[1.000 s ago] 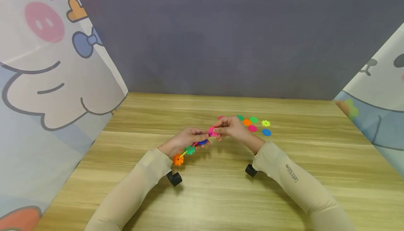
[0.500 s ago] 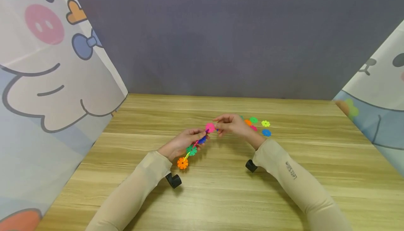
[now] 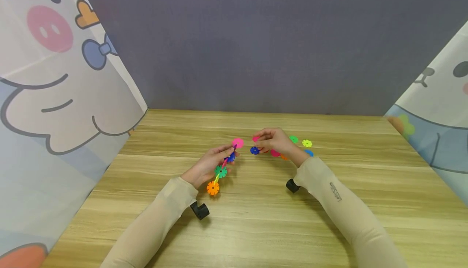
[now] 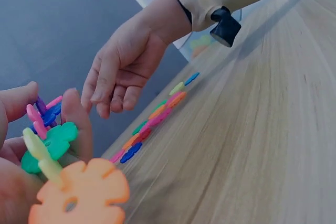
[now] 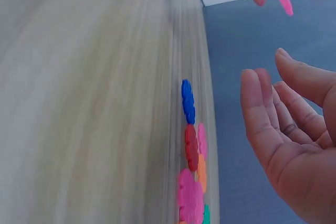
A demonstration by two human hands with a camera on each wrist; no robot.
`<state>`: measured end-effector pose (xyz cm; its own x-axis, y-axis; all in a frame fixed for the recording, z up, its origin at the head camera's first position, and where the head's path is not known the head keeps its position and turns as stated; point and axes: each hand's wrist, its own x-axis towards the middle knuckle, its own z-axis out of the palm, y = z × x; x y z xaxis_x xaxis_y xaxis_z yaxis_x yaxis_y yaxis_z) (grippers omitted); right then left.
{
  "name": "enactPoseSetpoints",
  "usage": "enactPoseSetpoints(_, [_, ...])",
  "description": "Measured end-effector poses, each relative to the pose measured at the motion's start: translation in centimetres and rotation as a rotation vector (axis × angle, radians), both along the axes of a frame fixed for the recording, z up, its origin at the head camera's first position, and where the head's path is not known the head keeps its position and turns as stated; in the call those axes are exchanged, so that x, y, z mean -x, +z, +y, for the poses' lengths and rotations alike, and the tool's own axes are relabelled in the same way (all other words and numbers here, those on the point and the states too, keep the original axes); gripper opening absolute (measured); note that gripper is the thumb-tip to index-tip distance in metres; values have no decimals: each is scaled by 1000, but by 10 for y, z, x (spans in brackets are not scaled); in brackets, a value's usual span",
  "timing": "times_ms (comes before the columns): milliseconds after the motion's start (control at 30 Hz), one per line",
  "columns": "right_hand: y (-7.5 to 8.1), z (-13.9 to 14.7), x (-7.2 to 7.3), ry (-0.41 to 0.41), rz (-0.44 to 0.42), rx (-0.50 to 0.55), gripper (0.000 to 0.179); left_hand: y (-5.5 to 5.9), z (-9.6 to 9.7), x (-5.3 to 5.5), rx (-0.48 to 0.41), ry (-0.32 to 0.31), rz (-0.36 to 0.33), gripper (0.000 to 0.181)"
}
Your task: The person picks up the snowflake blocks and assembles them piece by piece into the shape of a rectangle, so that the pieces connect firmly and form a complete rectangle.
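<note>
A chain of slotted plastic snowflake discs hangs from my left hand (image 3: 207, 164), pinched between thumb and fingers near its upper end. An orange disc (image 3: 213, 188) is at the bottom, followed upward by a yellow one, a green disc (image 3: 221, 171), a pink-red one, a blue one, a purple one and a pink disc (image 3: 238, 142) at the top. My right hand (image 5: 294, 124) holds nothing; its thumb and fingers are apart and slightly bent. In the head view it hovers over loose discs, beside a dark blue disc (image 3: 254, 150), and hides some of them.
Loose discs lie flat in a cluster on the wooden table (image 3: 256, 227). Among them are a yellow disc (image 3: 307, 143), a green disc (image 3: 293, 139) and a light blue disc (image 3: 308, 153). A grey panel (image 3: 263, 48) stands behind the table, with cartoon-printed sheets at both sides.
My right hand has come off the chain's pink end disc and moved right, over the loose discs. The left hand has shifted slightly left and up with the chain, which hangs steeper.
</note>
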<state>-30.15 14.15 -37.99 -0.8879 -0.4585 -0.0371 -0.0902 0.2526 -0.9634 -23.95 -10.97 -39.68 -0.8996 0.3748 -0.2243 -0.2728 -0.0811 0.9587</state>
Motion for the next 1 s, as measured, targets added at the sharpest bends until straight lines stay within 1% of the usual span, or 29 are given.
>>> enactPoseSetpoints(200, [-3,-1,8,1,-19,-41,40,-1,1,0,-31,44,-31,51])
enactPoseSetpoints(300, [-4,-1,11,13,-34,-62,42,-1,-1,1,-49,52,-38,52])
enactPoseSetpoints(400, [-5,-1,13,22,-39,-90,42,-1,-3,0,-68,49,-38,53])
enactPoseSetpoints(700, [-9,-3,21,30,-13,-199,40,0,-5,-1,-108,40,-35,53])
enactPoseSetpoints(933, [-14,-6,26,29,-5,-299,46,-1,-5,-3,-152,38,-43,51])
enactPoseSetpoints(1000, [-16,-8,27,31,2,-330,45,-1,-5,-4,-163,34,-38,51])
